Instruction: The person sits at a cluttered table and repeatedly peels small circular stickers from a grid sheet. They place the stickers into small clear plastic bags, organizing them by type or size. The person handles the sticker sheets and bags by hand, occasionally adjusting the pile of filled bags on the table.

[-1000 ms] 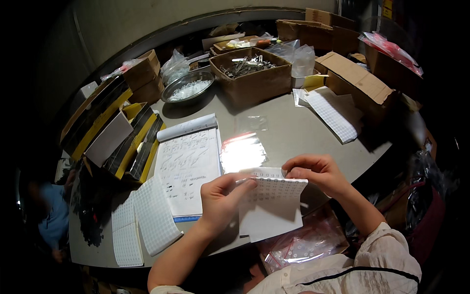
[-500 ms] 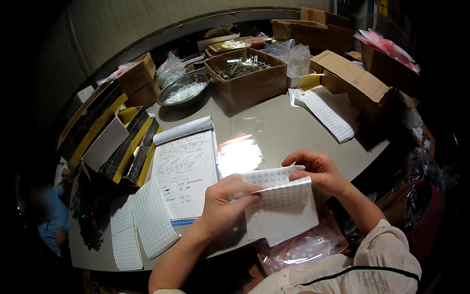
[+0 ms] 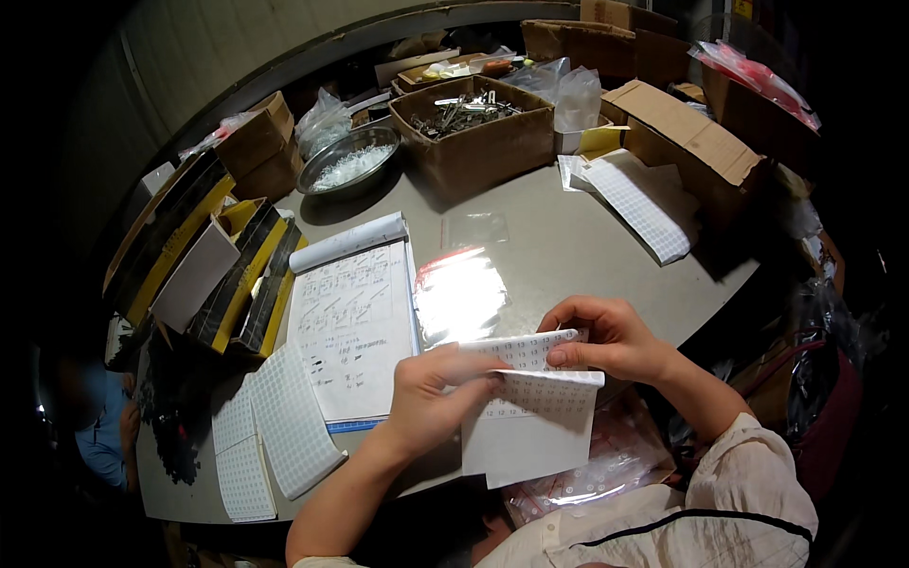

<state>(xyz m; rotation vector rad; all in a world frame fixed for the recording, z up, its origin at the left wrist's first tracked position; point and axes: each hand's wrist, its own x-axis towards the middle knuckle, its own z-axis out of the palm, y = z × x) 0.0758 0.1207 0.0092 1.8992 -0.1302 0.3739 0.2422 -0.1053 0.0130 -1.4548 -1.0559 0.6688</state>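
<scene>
Between my hands is a small stack of white sticker sheets (image 3: 530, 435), printed with rows of small numbers. The front sheet hangs down toward my lap and another stands up behind it. My left hand (image 3: 431, 393) pinches the left edge, thumb in front. At the upper right edge my right hand (image 3: 606, 339) holds the rear sheet between thumb and curled fingers. Just beyond lie shiny clear zip bags (image 3: 461, 293) with red tops. To the left rests an open notepad (image 3: 350, 331) with handwriting and its top pages rolled back.
More sticker sheets lie at the near left (image 3: 294, 426) and far right (image 3: 639, 204). Black-and-yellow boxes (image 3: 241, 275) stand at the left. Behind are a metal bowl (image 3: 327, 186) of clear pieces and a cardboard box (image 3: 483, 161) of metal parts. Bagged stickers (image 3: 615, 459) sit below my hands.
The sheets have tilted and shifted slightly left and down, with the front one hanging more upright. My right hand has moved slightly with them. The view has shifted a little.
</scene>
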